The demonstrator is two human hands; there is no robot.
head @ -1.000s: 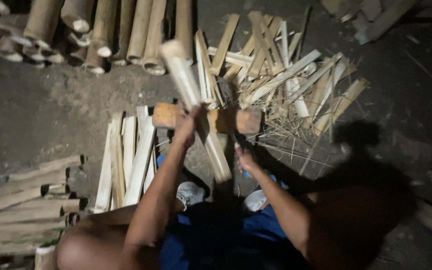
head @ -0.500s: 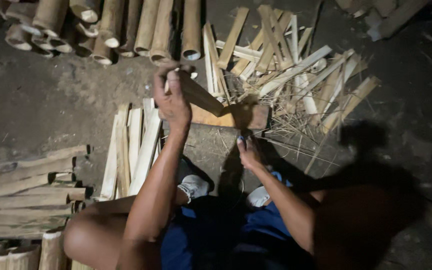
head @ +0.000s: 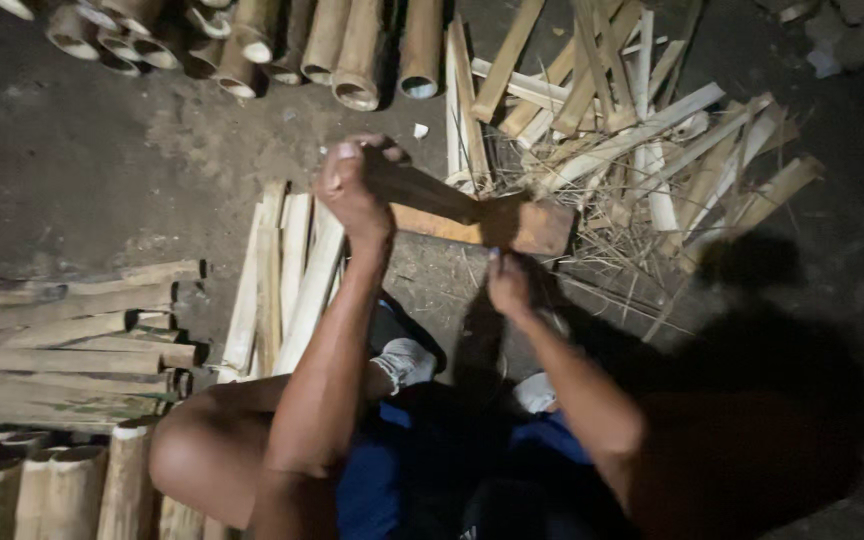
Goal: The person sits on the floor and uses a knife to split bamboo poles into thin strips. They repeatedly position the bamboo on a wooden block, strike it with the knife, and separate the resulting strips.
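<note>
left hand (head: 354,185): raised at upper centre of the frame, fist clenched, knuckles up | left arm: bare, stretched up from lower centre, elbow slightly bent | right hand (head: 510,285): lower, centre frame, fingers curled, grip unclear | right arm: bent, running to lower right

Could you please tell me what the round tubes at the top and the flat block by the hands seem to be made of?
The tubes look like raw bamboo: hollow cut ends, pale matte skin. The block appears to be bare, unfinished wood, orange-brown with a squared end.
</note>
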